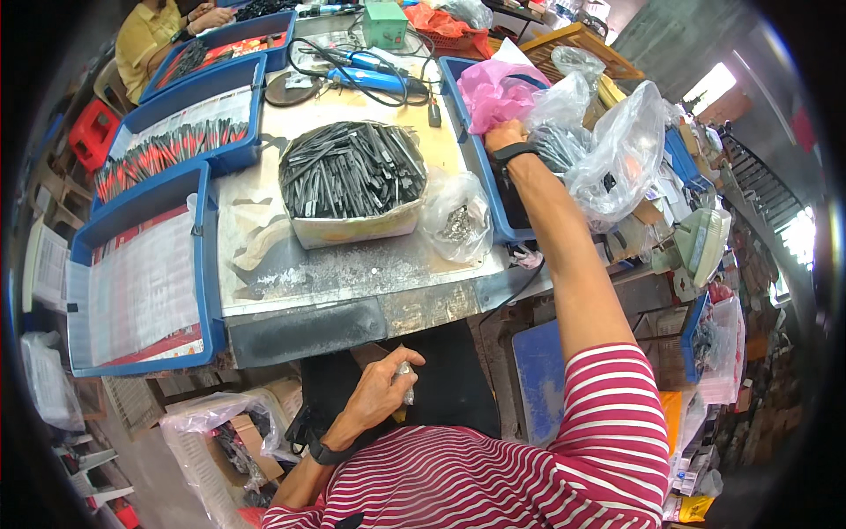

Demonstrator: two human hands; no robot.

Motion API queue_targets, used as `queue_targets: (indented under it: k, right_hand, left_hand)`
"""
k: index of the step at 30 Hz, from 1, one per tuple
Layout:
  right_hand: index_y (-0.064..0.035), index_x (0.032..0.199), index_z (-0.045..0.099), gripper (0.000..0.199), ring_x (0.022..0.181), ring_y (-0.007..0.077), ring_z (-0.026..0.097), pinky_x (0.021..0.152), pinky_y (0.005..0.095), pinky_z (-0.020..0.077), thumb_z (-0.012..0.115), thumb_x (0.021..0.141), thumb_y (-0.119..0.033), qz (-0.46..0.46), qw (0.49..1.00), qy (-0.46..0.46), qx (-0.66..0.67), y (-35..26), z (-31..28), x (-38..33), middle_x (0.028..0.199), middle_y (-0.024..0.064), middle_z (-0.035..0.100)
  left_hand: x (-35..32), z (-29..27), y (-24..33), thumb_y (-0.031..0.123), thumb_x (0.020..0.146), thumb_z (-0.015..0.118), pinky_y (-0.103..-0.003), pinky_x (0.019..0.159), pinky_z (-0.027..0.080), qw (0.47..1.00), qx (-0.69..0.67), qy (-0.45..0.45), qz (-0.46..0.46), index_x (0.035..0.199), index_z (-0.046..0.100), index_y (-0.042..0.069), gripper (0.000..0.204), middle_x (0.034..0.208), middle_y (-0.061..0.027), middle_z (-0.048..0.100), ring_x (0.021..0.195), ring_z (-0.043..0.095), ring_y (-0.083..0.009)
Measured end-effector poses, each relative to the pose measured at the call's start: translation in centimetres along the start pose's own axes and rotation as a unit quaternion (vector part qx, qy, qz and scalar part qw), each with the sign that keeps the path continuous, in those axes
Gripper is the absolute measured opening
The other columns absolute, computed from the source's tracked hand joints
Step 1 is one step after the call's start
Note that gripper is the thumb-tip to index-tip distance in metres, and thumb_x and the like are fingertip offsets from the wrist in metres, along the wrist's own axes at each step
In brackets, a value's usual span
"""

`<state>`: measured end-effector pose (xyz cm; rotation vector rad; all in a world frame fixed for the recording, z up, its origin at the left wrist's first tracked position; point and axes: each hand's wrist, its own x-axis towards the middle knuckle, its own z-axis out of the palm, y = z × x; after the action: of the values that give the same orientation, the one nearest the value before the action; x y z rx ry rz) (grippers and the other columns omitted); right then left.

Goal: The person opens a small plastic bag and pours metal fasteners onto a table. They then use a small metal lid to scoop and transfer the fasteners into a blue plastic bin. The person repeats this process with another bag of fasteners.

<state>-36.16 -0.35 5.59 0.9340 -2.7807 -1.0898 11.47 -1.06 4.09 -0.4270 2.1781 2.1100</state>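
Observation:
My left hand (381,390) is in front of my lap below the table edge, its fingers curled around a small shiny, silvery thing (405,381) whose kind is unclear. My right arm stretches far out over a blue tray (515,236) on the right. There my right hand (505,135) is against the lower edge of a pink plastic bag (495,95); its fingertips are hidden. Mid-table, an open carton (357,231) is heaped with thin black strips (352,172). Beside it, a clear plastic bag (458,220) holds small metal parts.
Blue cases (210,264) line the table's left side, one with rows of red-and-black pieces (167,154). Blue corded tools (374,79) and a green box (385,26) lie farther back. Clear bags (617,159) crowd the right. A person in yellow (145,44) sits far left.

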Motion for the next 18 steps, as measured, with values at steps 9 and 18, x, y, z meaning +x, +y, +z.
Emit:
queue_targets:
  k: [9,18]
  right_hand:
    - [-0.0195,0.101,0.069,0.022,0.069,0.0205,0.063,0.039,0.0363,0.0366,0.059,0.081,-0.025,0.091,0.992,-0.078,0.026,-1.1,-0.5,1.2,0.097,-0.0032,0.066]
    - [-0.0128,0.095,0.07,0.026,0.088,0.0248,0.066,0.061,0.042,0.0528,0.053,0.08,-0.027,0.066,0.983,0.121,0.121,0.8,-1.4,-1.6,0.1,0.0079,0.068]
  left_hand:
    - [-0.8,-1.0,0.1,0.005,0.084,0.053,-0.031,0.064,0.045,0.998,0.048,-0.003,-0.038,0.105,0.054,0.002,0.021,0.076,-0.0111,0.06,0.069,0.059,-0.0167]
    - [-0.9,-0.9,-2.2,0.007,0.082,0.054,-0.025,0.06,0.042,1.0,-0.002,0.007,0.021,0.102,0.058,0.001,0.021,0.076,-0.0032,0.057,0.065,0.049,-0.0078]
